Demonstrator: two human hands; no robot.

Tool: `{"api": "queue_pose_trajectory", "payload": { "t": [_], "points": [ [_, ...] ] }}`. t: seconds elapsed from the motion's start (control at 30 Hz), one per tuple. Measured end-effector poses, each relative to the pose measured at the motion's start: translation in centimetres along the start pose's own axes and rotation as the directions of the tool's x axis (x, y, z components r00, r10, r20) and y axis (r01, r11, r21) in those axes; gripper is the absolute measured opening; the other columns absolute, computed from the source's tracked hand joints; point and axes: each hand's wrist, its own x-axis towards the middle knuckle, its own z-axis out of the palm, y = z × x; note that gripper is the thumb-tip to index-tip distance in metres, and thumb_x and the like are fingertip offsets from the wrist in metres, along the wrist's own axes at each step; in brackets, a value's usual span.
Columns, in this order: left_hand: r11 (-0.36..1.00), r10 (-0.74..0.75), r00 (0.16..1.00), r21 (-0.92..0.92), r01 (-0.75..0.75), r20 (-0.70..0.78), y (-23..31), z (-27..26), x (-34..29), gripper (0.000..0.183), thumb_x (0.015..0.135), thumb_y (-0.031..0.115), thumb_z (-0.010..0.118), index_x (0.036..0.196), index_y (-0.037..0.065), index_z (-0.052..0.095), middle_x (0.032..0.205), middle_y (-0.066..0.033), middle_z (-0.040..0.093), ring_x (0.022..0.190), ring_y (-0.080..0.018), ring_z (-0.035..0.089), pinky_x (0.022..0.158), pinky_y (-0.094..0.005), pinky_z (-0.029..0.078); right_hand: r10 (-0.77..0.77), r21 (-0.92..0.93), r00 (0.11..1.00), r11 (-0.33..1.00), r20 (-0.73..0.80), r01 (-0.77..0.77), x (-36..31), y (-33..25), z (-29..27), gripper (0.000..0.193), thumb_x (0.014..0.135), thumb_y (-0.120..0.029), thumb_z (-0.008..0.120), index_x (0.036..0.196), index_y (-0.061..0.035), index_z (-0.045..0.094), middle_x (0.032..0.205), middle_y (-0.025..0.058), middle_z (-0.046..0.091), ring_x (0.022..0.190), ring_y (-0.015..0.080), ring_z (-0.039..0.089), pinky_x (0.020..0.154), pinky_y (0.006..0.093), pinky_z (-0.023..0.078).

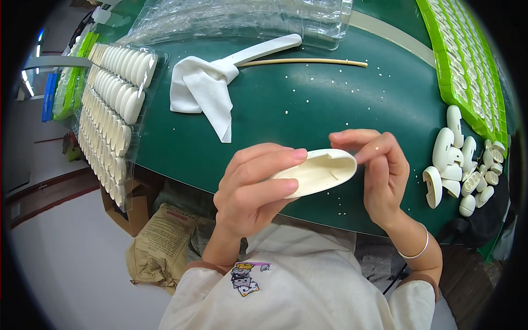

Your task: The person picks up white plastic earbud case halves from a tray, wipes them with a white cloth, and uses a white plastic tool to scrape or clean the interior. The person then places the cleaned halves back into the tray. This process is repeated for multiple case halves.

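My left hand [247,184] pinches a cream oval plastic shell [324,173] by its left end, fingers over the far rim and thumb side on the near one. The shell's hollow side faces up, with a small notch and rib inside. At its right end is my right hand [382,173], fingers loosely bent and apart, one fingertip close to or touching the rim; I cannot tell which. A tiny white speck sits on a right finger. Beyond the hands lie a white cloth [206,91], a flat white stick [264,49] and a thin wooden rod [308,62] on the green table [258,110].
At left, a clear tray [148,93] holds rows of cream shells. A green tray [440,55] of parts stands at far right, near loose cream pieces [454,154]. Clear plastic trays [236,19] lie at the back. White crumbs dot the table. A brown sack [162,242] is below.
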Motion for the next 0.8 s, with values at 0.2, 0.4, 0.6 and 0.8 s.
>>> {"api": "queue_pose_trajectory", "payload": {
  "t": [0.2,0.4,0.6,0.8],
  "points": [
    [0.999,0.01,1.0,0.052,-0.011,0.022,0.27,0.27,0.09,0.022,0.066,0.003,0.066,0.085,0.001,0.054,0.093,-0.0182,0.059,0.081,-0.0292,0.06,0.066,-0.0329,0.052,-0.232,-0.136,0.968,0.96,0.094,0.243,0.09,-0.04,0.81,0.044,0.06,-0.002,0.073,0.098,-0.0027,0.05,0.097,0.0184,0.059,0.084,0.0246,0.06,0.068,0.0303,0.047],
    [0.998,0.025,0.999,0.054,-0.026,0.025,0.05,0.29,-0.11,0.022,0.065,0.003,0.066,0.083,0.002,0.052,0.094,-0.0201,0.059,0.079,-0.0301,0.061,0.065,-0.0338,0.052,-0.357,-0.204,0.933,0.911,0.048,0.359,0.43,-0.28,1.0,0.039,0.057,-0.003,0.074,0.092,-0.0039,0.056,0.092,0.015,0.061,0.077,0.0235,0.061,0.064,0.0288,0.047],
    [0.999,0.028,1.0,0.025,-0.028,0.011,-0.03,0.49,-0.26,0.024,0.065,0.002,0.065,0.083,0.003,0.049,0.094,-0.0213,0.059,0.079,-0.0307,0.061,0.063,-0.0344,0.051,-0.368,-0.215,0.929,0.906,0.03,0.365,0.24,-0.29,1.12,0.038,0.057,-0.004,0.074,0.091,-0.0056,0.057,0.093,0.0135,0.061,0.075,0.0228,0.061,0.064,0.0293,0.047],
    [0.999,0.046,0.999,0.022,-0.045,-0.023,-0.2,0.74,-0.32,0.025,0.064,0.004,0.066,0.084,0.003,0.05,0.094,-0.0216,0.059,0.079,-0.0306,0.061,0.066,-0.0365,0.051,-0.385,-0.229,0.922,0.894,0.045,0.385,0.23,-0.21,1.0,0.038,0.057,-0.004,0.074,0.091,-0.0056,0.057,0.093,0.0134,0.061,0.075,0.0226,0.06,0.064,0.0291,0.047]
  ]
}}
